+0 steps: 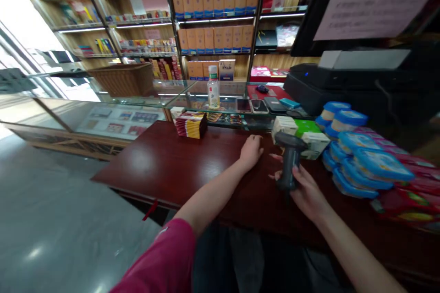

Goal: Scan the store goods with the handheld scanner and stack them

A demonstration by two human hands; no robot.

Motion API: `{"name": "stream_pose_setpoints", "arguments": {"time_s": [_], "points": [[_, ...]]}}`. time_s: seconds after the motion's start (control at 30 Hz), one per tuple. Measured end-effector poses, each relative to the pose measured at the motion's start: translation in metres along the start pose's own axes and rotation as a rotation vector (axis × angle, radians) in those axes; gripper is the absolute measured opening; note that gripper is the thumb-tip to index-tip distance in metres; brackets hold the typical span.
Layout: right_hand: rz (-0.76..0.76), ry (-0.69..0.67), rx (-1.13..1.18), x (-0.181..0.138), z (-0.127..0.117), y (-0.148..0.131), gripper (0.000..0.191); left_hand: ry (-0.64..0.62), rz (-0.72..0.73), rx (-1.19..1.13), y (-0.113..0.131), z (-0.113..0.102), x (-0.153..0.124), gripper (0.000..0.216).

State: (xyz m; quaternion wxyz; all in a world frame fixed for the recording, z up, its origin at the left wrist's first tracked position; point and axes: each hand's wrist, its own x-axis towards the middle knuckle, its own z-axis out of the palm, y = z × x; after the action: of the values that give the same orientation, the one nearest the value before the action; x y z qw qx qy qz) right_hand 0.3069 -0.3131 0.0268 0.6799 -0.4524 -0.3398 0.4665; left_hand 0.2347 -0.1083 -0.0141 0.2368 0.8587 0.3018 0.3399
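My right hand (307,191) is closed around the handle of a dark grey barcode scanner (292,158), held upright over the counter with its head at the top. My left hand (251,150) rests on the brown wooden counter (165,169), its fingers curled in and partly hidden, with nothing seen in them. Just beyond the scanner are white and green boxes (314,144), partly covered by it. A stack of yellow and red packets (190,125) lies farther off, to the left of my left hand.
Blue-lidded tubs (371,162) and red packages (412,201) are piled on the right. A clear bottle (213,89) stands on the glass display case (185,100), near several phones (259,106). A dark monitor (314,23) and black machine (309,87) stand at right, a wicker basket (123,80) at left.
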Motion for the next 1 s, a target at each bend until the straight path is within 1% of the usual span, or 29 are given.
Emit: {"name": "stream_pose_setpoints", "arguments": {"time_s": [0.03, 0.1, 0.17, 0.2, 0.27, 0.3, 0.37, 0.4, 0.43, 0.47, 0.53, 0.7, 0.8, 0.87, 0.93, 1.0], "points": [[0.029, -0.005, 0.063, 0.006, 0.013, 0.003, 0.041, 0.003, 0.066, 0.038, -0.009, -0.018, -0.016, 0.042], [0.104, -0.022, 0.2, 0.019, 0.045, 0.014, 0.049, 0.052, 0.194, 0.132, -0.031, -0.063, -0.047, 0.039], [0.188, -0.089, 0.312, 0.032, 0.082, 0.027, 0.056, 0.156, 0.244, 0.236, -0.056, -0.116, -0.074, 0.033], [0.228, -0.14, 0.348, 0.038, 0.101, 0.035, 0.056, 0.23, 0.233, 0.277, -0.07, -0.142, -0.085, 0.03], [0.288, -0.238, 0.371, 0.047, 0.136, 0.05, 0.054, 0.439, 0.132, 0.298, -0.101, -0.191, -0.102, 0.028], [0.303, -0.274, 0.358, 0.05, 0.151, 0.058, 0.051, 0.572, 0.04, 0.265, -0.117, -0.211, -0.107, 0.028], [0.302, -0.314, 0.306, 0.056, 0.177, 0.071, 0.046, 0.834, -0.2, 0.132, -0.148, -0.242, -0.111, 0.032], [0.288, -0.324, 0.271, 0.058, 0.187, 0.076, 0.043, 0.931, -0.314, 0.064, -0.163, -0.253, -0.11, 0.036], [0.265, -0.327, 0.233, 0.059, 0.197, 0.081, 0.04, 0.993, -0.407, 0.006, -0.177, -0.26, -0.108, 0.04], [0.237, -0.325, 0.194, 0.061, 0.205, 0.084, 0.038, 1.026, -0.471, -0.035, -0.19, -0.265, -0.104, 0.044], [0.181, -0.31, 0.118, 0.064, 0.221, 0.089, 0.035, 1.01, -0.52, -0.079, -0.212, -0.27, -0.093, 0.048], [0.092, -0.229, 0.021, 0.077, 0.257, 0.104, 0.033, 0.797, -0.486, -0.173, -0.251, -0.274, -0.059, 0.039], [0.07, -0.193, -0.012, 0.082, 0.27, 0.113, 0.033, 0.678, -0.436, -0.234, -0.267, -0.274, -0.045, 0.035], [0.056, -0.202, -0.049, 0.082, 0.275, 0.117, 0.032, 0.567, -0.372, -0.266, -0.276, -0.272, -0.039, 0.045], [0.053, -0.215, -0.083, 0.079, 0.277, 0.118, 0.031, 0.464, -0.317, -0.294, -0.283, -0.269, -0.036, 0.063], [0.059, -0.224, -0.109, 0.076, 0.277, 0.118, 0.032, 0.412, -0.316, -0.31, -0.288, -0.269, -0.035, 0.075]]}}
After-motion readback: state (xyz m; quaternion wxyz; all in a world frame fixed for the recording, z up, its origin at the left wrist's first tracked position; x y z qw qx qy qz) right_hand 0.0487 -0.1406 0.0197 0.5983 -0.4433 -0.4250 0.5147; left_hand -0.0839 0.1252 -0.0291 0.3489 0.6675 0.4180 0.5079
